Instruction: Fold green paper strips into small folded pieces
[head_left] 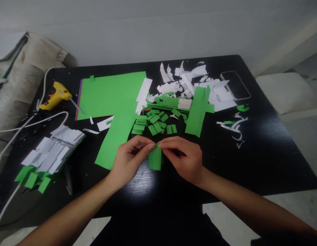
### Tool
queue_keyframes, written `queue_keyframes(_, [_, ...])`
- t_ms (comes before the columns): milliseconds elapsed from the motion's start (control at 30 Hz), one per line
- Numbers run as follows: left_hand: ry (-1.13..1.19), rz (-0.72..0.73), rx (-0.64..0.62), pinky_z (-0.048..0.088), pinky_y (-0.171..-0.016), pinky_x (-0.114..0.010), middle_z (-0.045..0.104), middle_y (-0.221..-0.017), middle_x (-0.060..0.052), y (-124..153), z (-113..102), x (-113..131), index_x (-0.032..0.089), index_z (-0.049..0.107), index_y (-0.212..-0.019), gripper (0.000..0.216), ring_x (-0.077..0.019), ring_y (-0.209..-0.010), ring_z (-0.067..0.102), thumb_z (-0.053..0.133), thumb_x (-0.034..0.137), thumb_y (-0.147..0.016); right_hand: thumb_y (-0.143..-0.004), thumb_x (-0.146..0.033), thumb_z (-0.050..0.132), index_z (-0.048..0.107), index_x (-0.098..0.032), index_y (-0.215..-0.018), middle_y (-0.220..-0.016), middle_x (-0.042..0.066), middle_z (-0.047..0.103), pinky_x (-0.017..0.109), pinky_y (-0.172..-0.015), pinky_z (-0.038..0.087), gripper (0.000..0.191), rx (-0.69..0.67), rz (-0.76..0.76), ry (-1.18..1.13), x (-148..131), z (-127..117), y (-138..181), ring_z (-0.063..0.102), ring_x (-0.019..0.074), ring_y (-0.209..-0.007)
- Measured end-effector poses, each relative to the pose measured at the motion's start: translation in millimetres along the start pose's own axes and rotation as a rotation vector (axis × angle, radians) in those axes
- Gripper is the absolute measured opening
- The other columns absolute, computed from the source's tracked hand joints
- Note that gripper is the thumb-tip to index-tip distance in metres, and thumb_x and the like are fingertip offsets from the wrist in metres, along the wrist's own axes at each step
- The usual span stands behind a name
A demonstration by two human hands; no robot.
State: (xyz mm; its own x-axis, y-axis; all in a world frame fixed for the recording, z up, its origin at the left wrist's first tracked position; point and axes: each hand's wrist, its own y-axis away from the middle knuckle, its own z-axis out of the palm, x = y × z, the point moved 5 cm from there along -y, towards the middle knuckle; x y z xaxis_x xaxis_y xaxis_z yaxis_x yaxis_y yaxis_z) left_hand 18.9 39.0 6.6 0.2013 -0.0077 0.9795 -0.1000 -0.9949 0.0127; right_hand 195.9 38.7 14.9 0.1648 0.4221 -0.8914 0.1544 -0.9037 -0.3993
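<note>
While my left hand (129, 154) and right hand (185, 157) pinch, nearly closed, a small green paper rectangle (154, 160), I seem to be folding it. The next move probably needs even pressure.

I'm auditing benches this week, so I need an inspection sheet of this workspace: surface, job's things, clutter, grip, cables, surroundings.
Surface: black table, glossy, reflecting light.
Job's things: small green paper piece in hand; cut green pieces beyond it; large green sheet to the left.
Clutter: white paper scraps heaped at the far side; phone beside them.
Grip: left hand and right hand pinch the small piece's upper edge.
Cables: white cables along the left side, near a yellow glue gun.
Surroundings: grey wall behind; white seat to the right.
</note>
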Motion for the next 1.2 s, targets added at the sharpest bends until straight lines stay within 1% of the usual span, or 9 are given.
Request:
queue_keyframes(67, [-0.012, 0.006, 0.002, 0.056, -0.061, -0.024, 0.077, -0.077, -0.002, -0.1, -0.9, 0.6, 0.018, 0.075, -0.089, 0.008, -0.0135, -0.068, 0.069, 0.071, 0.024, -0.093, -0.091, -0.012, 0.072, 0.077, -0.024, -0.097, -0.092, 0.003, 0.08, 0.03, -0.077, 0.068, 0.015, -0.004, 0.116, -0.076, 7.2, 0.7, 0.4, 0.078, 0.0166, -0.082])
queue_keyframes(167, [-0.059, 0.042, 0.016, 0.057, -0.062, -0.023, 0.077, -0.078, -0.001, 0.0, -2.7, 2.4, 0.018, 0.074, -0.09, 0.006, -0.013, -0.067, 0.069, 0.071, 0.023, -0.093, -0.09, -0.017, 0.072, 0.074, -0.021, -0.106, -0.096, 0.005, 0.079, 0.027, -0.078, 0.067, 0.016, -0.057, 0.275, -0.236, 16.0, 4.5, 1.9, 0.079, 0.0163, -0.085])
queue_keyframes(300, [-0.125, 0.095, 0.014, 0.057, -0.062, -0.021, 0.078, -0.079, 0.0, 1.5, -3.0, 3.6, 0.018, 0.075, -0.09, 0.005, -0.012, -0.067, 0.071, 0.072, 0.022, -0.093, -0.09, -0.023, 0.076, 0.077, -0.019, -0.105, -0.095, 0.006, 0.08, 0.026, -0.074, 0.067, 0.016, -0.132, 0.352, -0.301, 19.5, 9.3, 1.4, 0.079, 0.0174, -0.084])
queue_keyframes(433, [-0.142, 0.124, -0.008, 0.058, -0.063, -0.021, 0.079, -0.081, -0.001, 3.0, -2.3, 3.7, 0.019, 0.076, -0.092, 0.005, -0.012, -0.068, 0.072, 0.073, 0.022, -0.093, -0.091, -0.024, 0.076, 0.08, -0.02, -0.094, -0.089, 0.004, 0.081, 0.025, -0.071, 0.066, 0.006, -0.109, 0.31, -0.208, 17.8, 8.2, -1.9, 0.078, 0.0164, -0.079])
queue_keyframes(533, [-0.126, 0.102, -0.017, 0.059, -0.063, -0.023, 0.079, -0.08, -0.001, 2.6, -2.5, 3.5, 0.019, 0.076, -0.092, 0.004, -0.0133, -0.069, 0.073, 0.074, 0.023, -0.092, -0.091, -0.023, 0.076, 0.08, -0.021, -0.092, -0.088, 0.003, 0.081, 0.025, -0.07, 0.065, 0.005, -0.098, 0.289, -0.175, 16.6, 7.1, -2.8, 0.078, 0.0163, -0.078])
queue_keyframes(667, [-0.097, 0.083, -0.028, 0.06, -0.063, -0.023, 0.08, -0.081, -0.002, 1.4, -2.3, 4.5, 0.019, 0.075, -0.091, 0.004, -0.0137, -0.069, 0.073, 0.074, 0.023, -0.092, -0.091, -0.023, 0.077, 0.08, -0.021, -0.092, -0.089, 0.003, 0.081, 0.025, -0.071, 0.064, 0.004, -0.089, 0.269, -0.167, 16.4, 6.4, -2.7, 0.078, 0.016, -0.079])
queue_keyframes(833, [-0.143, 0.12, -0.029, 0.06, -0.064, -0.024, 0.08, -0.082, -0.002, 1.3, -2.1, 5.0, 0.019, 0.075, -0.093, 0.004, -0.0137, -0.07, 0.073, 0.072, 0.022, -0.093, -0.092, -0.023, 0.076, 0.079, -0.022, -0.093, -0.089, 0.002, 0.081, 0.026, -0.071, 0.064, 0.004, -0.089, 0.24, -0.129, 16.7, 7.2, -2.0, 0.077, 0.0161, -0.079])
queue_keyframes(1000, [-0.19, 0.186, -0.035, 0.059, -0.063, -0.022, 0.078, -0.083, -0.003, 2.7, -1.3, 8.2, 0.018, 0.074, -0.096, 0.006, -0.0122, -0.069, 0.071, 0.068, 0.02, -0.095, -0.095, -0.023, 0.073, 0.077, -0.022, -0.096, -0.09, 0.002, 0.08, 0.026, -0.073, 0.063, 0.004, -0.1, 0.162, -0.052, 13.5, 6.6, -0.6, 0.076, 0.0156, -0.079])
queue_keyframes(1200, [-0.217, 0.195, -0.044, 0.057, -0.063, -0.023, 0.076, -0.082, -0.002, 4.1, -1.9, 9.9, 0.017, 0.073, -0.096, 0.007, -0.0123, -0.068, 0.069, 0.066, 0.021, -0.096, -0.096, -0.02, 0.072, 0.075, -0.023, -0.101, -0.094, 0.002, 0.079, 0.028, -0.077, 0.062, 0.007, -0.104, 0.057, 0.006, 11.1, 5.8, 0.7, 0.076, 0.0157, -0.083])
